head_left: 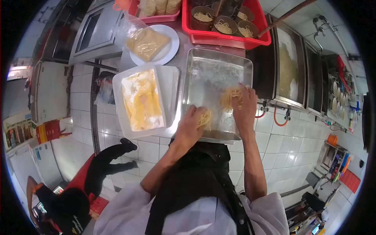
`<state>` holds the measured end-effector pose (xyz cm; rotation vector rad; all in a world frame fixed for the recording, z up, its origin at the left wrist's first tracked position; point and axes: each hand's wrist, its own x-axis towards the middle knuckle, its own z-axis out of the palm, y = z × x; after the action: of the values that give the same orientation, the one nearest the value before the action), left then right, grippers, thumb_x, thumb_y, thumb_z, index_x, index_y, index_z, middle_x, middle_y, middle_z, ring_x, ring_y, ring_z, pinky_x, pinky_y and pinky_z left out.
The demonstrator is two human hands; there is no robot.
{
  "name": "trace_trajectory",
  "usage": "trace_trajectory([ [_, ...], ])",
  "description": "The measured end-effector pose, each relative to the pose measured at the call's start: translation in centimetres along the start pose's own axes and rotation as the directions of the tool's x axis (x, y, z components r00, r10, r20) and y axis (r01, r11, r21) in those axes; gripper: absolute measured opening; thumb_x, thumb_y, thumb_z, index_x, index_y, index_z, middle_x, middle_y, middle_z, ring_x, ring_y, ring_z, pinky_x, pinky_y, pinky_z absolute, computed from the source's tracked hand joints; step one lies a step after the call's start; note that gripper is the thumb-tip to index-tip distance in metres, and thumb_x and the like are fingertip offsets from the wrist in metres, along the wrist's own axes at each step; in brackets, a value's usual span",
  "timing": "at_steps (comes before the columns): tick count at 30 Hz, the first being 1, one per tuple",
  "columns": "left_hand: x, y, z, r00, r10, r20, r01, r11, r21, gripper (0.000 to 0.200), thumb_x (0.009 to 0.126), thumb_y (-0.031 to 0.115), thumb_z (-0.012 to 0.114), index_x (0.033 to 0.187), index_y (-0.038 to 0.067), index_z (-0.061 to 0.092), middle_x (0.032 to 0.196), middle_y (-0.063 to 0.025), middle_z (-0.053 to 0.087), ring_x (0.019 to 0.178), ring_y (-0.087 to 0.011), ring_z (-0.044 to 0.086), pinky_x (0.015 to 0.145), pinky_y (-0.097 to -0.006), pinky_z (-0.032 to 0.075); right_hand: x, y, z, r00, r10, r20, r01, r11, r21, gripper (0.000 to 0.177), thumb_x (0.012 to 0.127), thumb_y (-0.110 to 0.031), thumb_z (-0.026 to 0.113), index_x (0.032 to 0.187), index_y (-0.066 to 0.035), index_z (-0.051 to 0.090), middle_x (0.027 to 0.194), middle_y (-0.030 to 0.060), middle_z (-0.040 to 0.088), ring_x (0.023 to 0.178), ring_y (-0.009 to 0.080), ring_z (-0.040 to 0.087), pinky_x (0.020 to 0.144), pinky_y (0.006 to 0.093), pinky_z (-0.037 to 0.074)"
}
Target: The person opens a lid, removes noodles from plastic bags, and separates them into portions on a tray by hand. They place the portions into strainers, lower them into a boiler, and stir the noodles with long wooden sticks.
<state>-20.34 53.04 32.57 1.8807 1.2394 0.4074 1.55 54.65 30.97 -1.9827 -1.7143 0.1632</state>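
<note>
A rectangular metal tray [211,70] with a floury bottom lies before me on the table. Over its near left part, my left hand [192,122] is closed around a small bunch of noodles [205,118], with strands hanging from the fingers. My right hand [245,102] grips another bunch of noodles [228,99] above the tray's right side; this bunch is slightly blurred. The two hands are apart. Left of the tray, a white plastic container [119,102] holds yellow, flour-dusted dough sheets [141,102].
Behind the tray stands a red bin [256,42] with several noodle-filled strainer baskets [225,26]. A bagged tan block [148,44] rests on a white plate [174,49]. Cooking vats [288,66] line the right. Another person [84,188] is at lower left.
</note>
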Motion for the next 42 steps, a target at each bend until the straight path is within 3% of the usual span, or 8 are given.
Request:
trace_trajectory([
  [13, 1.1, -0.9, 2.5, 0.924, 0.224, -0.309, -0.129, 0.945, 0.301, 0.042, 0.065, 0.007, 0.068, 0.104, 0.005, 0.054, 0.098, -0.0182, 0.057, 0.094, -0.0386, 0.056, 0.081, -0.0452, 0.047, -3.0, -0.6, 1.2, 0.996, 0.037, -0.075, -0.047, 0.989, -0.141, 0.053, 0.074, -0.01, 0.063, 0.126, -0.011, 0.05, 0.109, 0.0175, 0.056, 0.105, 0.0366, 0.047, 0.093, 0.0503, 0.037],
  [16, 1.2, -2.2, 3.7, 0.993, -0.057, 0.101, 0.035, 0.977, 0.209, 0.046, 0.065, 0.007, 0.068, 0.109, 0.006, 0.053, 0.098, -0.0185, 0.056, 0.097, -0.0386, 0.055, 0.083, -0.0442, 0.046, -3.4, 2.8, 2.7, 0.933, 0.108, 0.343, -0.116, 0.993, 0.001, 0.053, 0.077, -0.013, 0.063, 0.127, -0.012, 0.047, 0.116, 0.0223, 0.049, 0.106, 0.0399, 0.046, 0.089, 0.048, 0.041],
  [19, 0.4, 1.5, 1.8, 0.971, -0.016, -0.238, 0.013, 1.0, -0.014, 0.054, 0.063, 0.001, 0.067, 0.115, 0.006, 0.055, 0.112, -0.0195, 0.056, 0.102, -0.0396, 0.054, 0.089, -0.0423, 0.046, -2.2, -0.2, 0.4, 0.998, 0.017, -0.054, -0.013, 0.997, 0.072, 0.052, 0.078, -0.01, 0.062, 0.128, -0.01, 0.046, 0.114, 0.0233, 0.05, 0.103, 0.0416, 0.049, 0.086, 0.0464, 0.043],
  [23, 2.9, -1.4, 2.9, 0.988, -0.113, 0.109, 0.092, 0.978, 0.186, 0.047, 0.063, -0.001, 0.066, 0.109, 0.003, 0.057, 0.106, -0.0185, 0.058, 0.095, -0.0398, 0.056, 0.082, -0.0451, 0.047, -1.4, 1.4, 1.5, 0.962, 0.133, 0.238, -0.175, 0.971, 0.165, 0.05, 0.075, -0.004, 0.059, 0.124, -0.005, 0.047, 0.111, 0.0237, 0.053, 0.106, 0.0417, 0.048, 0.088, 0.0474, 0.042],
  [26, 1.9, 2.6, 0.5, 0.89, 0.054, -0.453, -0.061, 0.998, -0.001, 0.03, 0.065, 0.006, 0.069, 0.093, 0.0, 0.059, 0.088, -0.0205, 0.061, 0.09, -0.0415, 0.057, 0.076, -0.047, 0.046, -0.9, -0.8, -0.8, 0.996, 0.081, -0.045, -0.074, 0.986, 0.146, 0.048, 0.075, -0.004, 0.059, 0.122, -0.002, 0.048, 0.114, 0.0233, 0.053, 0.1, 0.0406, 0.051, 0.085, 0.0475, 0.043],
  [30, 4.0, -1.1, 2.4, 0.995, -0.083, 0.056, 0.07, 0.977, 0.2, 0.035, 0.068, 0.002, 0.068, 0.102, -0.001, 0.058, 0.093, -0.0192, 0.062, 0.095, -0.0397, 0.057, 0.079, -0.0454, 0.048, -0.9, 1.7, 1.8, 0.992, 0.077, 0.105, -0.078, 0.997, 0.006, 0.041, 0.075, 0.001, 0.055, 0.115, 0.0, 0.051, 0.11, 0.0218, 0.055, 0.102, 0.0394, 0.051, 0.089, 0.047, 0.04],
  [33, 3.0, 1.8, 0.8, 0.929, 0.023, -0.371, -0.053, 0.996, -0.07, 0.036, 0.069, -0.001, 0.065, 0.105, -0.001, 0.058, 0.1, -0.0203, 0.061, 0.097, -0.04, 0.057, 0.081, -0.046, 0.047, 1.7, 1.7, 1.7, 0.994, 0.083, 0.069, -0.09, 0.989, 0.113, 0.039, 0.074, 0.003, 0.053, 0.113, 0.0, 0.053, 0.109, 0.0206, 0.056, 0.108, 0.0385, 0.05, 0.094, 0.0461, 0.038],
  [42, 2.6, 1.3, 1.4, 0.919, 0.172, -0.354, -0.15, 0.985, 0.088, 0.037, 0.069, 0.0, 0.064, 0.105, 0.0, 0.058, 0.103, -0.0226, 0.055, 0.097, -0.0415, 0.054, 0.081, -0.043, 0.046, 1.1, -0.9, -1.6, 0.947, -0.111, -0.303, 0.127, 0.991, 0.033, 0.043, 0.076, -0.003, 0.055, 0.119, -0.004, 0.052, 0.111, 0.0204, 0.056, 0.099, 0.0384, 0.054, 0.088, 0.0437, 0.044],
])
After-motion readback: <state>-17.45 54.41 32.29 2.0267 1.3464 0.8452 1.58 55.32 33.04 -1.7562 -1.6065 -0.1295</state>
